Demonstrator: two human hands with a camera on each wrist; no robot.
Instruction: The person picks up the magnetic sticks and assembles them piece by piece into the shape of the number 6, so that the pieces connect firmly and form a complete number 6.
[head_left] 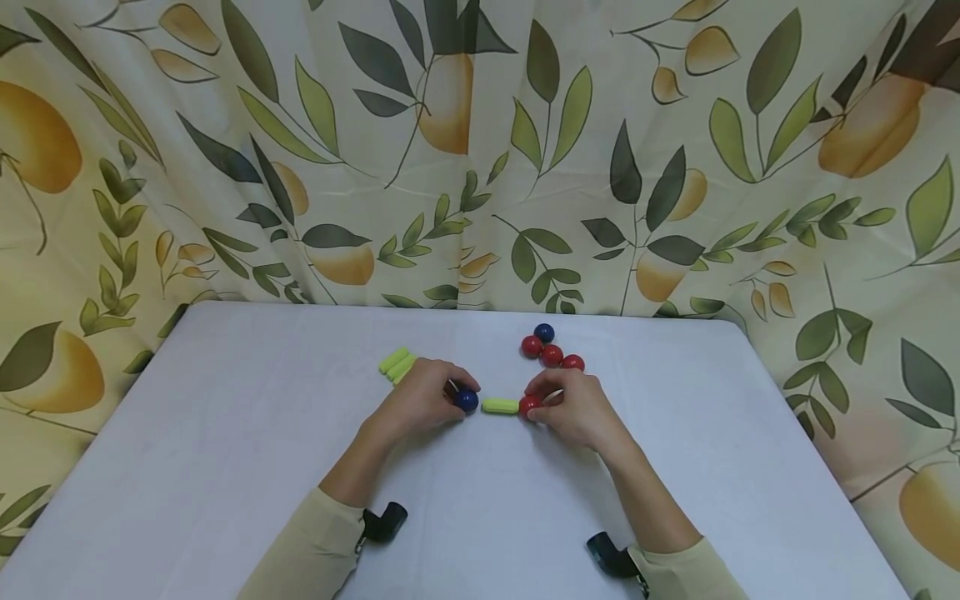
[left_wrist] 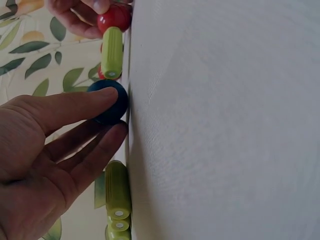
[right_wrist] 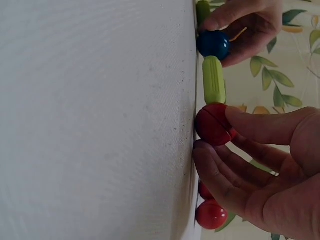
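Observation:
My left hand (head_left: 422,393) pinches a dark blue ball (head_left: 466,401) between thumb and fingers, low over the white table. To the right, my right hand (head_left: 576,406) holds a red ball (head_left: 529,407) the same way. A light green ribbed rod (head_left: 500,406) reaches left from the red ball, its right end against it. In the head view a small gap parts the rod's free end from the blue ball. The right wrist view shows the red ball (right_wrist: 216,124), green rod (right_wrist: 214,80) and blue ball (right_wrist: 214,44) in one line.
Several green rods (head_left: 397,363) lie side by side beyond my left hand, partly hidden by it. Past my right hand are 3 red balls (head_left: 551,356) in a row and another blue ball (head_left: 544,333). A leaf-and-fruit patterned curtain (head_left: 480,167) hangs behind the table (head_left: 225,433).

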